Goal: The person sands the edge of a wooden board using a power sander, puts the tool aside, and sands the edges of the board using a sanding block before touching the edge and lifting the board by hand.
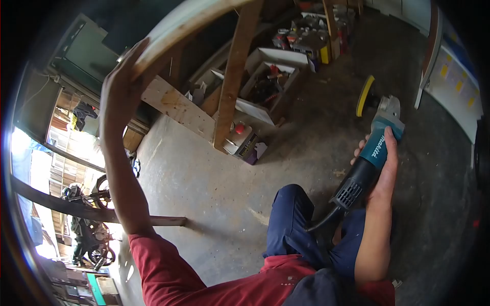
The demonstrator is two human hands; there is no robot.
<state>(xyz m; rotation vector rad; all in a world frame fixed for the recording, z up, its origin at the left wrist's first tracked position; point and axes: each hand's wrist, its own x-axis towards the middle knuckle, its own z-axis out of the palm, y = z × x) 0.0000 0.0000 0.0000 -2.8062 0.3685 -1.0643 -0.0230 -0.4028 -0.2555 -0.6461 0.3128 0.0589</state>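
Note:
In my right hand [386,160] is a teal and black angle grinder [375,148], gripped round its body. A yellow-edged backing pad [365,96] is fitted at its head, away from any surface, and a black cord runs down from its rear end. My left hand [121,89] is raised at the upper left, holding the near end of a long curved wooden piece [189,23]. Its fingers lie along the wood's edge, and part of the grip is hidden. A wooden leg [236,71] slants down below this piece.
A pale wooden board [178,107] and a small box with a red ball-like item [247,145] are near the leg. Behind stands an open tray of tools [268,84]. Motorcycles [94,232] are at the left, a white panel [451,86] at the right. Concrete floor [214,178] lies below.

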